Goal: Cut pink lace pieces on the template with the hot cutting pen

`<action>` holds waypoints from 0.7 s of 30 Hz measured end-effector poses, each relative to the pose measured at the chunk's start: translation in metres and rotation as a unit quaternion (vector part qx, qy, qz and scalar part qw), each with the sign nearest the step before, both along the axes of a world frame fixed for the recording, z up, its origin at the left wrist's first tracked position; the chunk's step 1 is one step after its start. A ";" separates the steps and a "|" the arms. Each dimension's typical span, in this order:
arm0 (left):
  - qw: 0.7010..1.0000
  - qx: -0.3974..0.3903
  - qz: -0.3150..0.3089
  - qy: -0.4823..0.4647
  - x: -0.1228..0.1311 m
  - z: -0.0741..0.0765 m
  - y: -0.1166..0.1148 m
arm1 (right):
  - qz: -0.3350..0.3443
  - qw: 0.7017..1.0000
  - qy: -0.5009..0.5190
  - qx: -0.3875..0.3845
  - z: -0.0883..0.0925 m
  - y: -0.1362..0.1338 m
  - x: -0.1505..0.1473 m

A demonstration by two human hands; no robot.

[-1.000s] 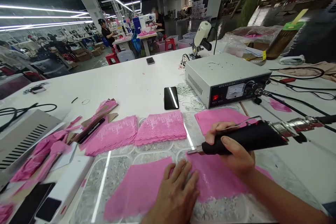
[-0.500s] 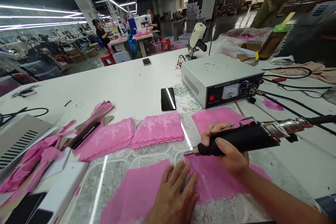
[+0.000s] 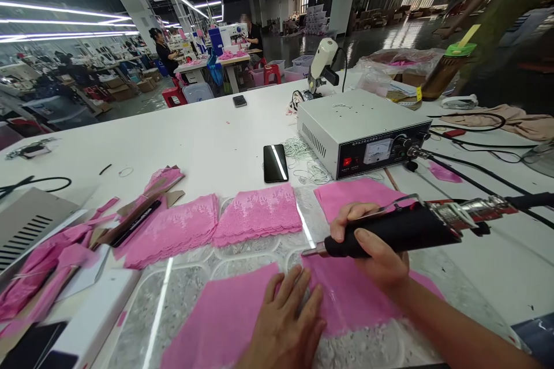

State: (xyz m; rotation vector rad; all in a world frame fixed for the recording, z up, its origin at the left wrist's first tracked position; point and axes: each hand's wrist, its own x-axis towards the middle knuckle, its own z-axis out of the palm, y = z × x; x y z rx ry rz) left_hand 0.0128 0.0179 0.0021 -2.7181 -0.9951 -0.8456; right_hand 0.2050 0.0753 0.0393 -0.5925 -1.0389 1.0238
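My right hand (image 3: pixel 383 262) grips a black handheld ultrasonic welding gun (image 3: pixel 402 230), which lies almost level. Its narrow metal tip (image 3: pixel 312 251) is at the upper left corner of a pink fabric piece (image 3: pixel 341 300); whether it touches cannot be told. My left hand (image 3: pixel 292 311) lies flat with fingers spread, between that piece and a second pink fabric piece (image 3: pixel 216 317) on the left, covering the inner edges of both. Beyond them lie two stacks of pink lace, the left lace stack (image 3: pixel 177 228) and the right lace stack (image 3: pixel 259 216). More pink fabric (image 3: pixel 346 193) lies behind the gun.
A grey power box (image 3: pixel 363 121) with a meter and cables stands at the back right. A black phone (image 3: pixel 276 163) lies left of it. At left are pink straps (image 3: pixel 56 265) and a white box (image 3: pixel 97 314). A clear patterned mat (image 3: pixel 186 282) covers the near table.
The background and table have shifted slightly left in view. Both hands and the welding gun stay almost the same. A person at the far right has moved further right.
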 end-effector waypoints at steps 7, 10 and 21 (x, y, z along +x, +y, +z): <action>1.000 -0.003 -0.009 -0.008 -0.001 0.000 0.002 | -0.016 1.000 -0.013 0.023 -0.003 0.002 0.000; 1.000 -0.002 -0.011 -0.006 -0.002 0.000 0.003 | -0.014 0.999 -0.021 0.031 -0.004 0.004 -0.001; 0.999 -0.016 0.000 0.030 -0.005 -0.001 0.002 | -0.074 0.997 0.023 -0.002 0.017 -0.006 0.019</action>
